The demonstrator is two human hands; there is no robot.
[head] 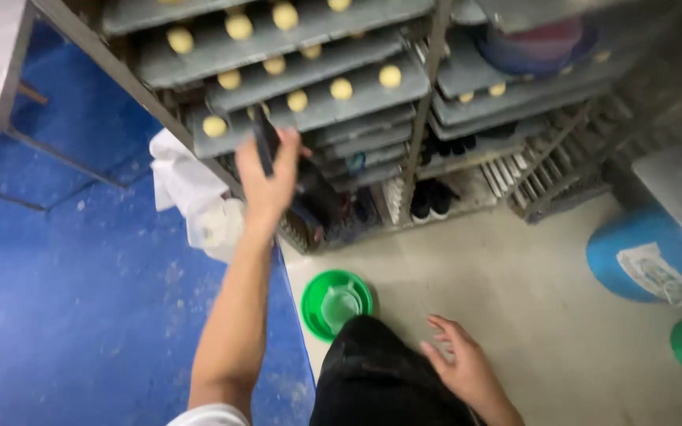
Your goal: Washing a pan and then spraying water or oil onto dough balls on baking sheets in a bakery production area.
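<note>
Left hand [268,183] clamps a dark flat thing [264,142] against the rack [420,118] of dough trays [317,102] at 11 o'clock; right hand [463,367] spreads empty over beige floor [515,276], blue floor [65,300] at 9

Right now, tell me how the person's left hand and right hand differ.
The left hand is raised, arm stretched out toward the tray rack; the right hand hangs low beside the dark trouser leg. The left hand grips a dark flat object; the right hand holds nothing, fingers spread. The left hand is near trays of pale dough balls; the right hand is over the pale floor. Both are bare.
</note>
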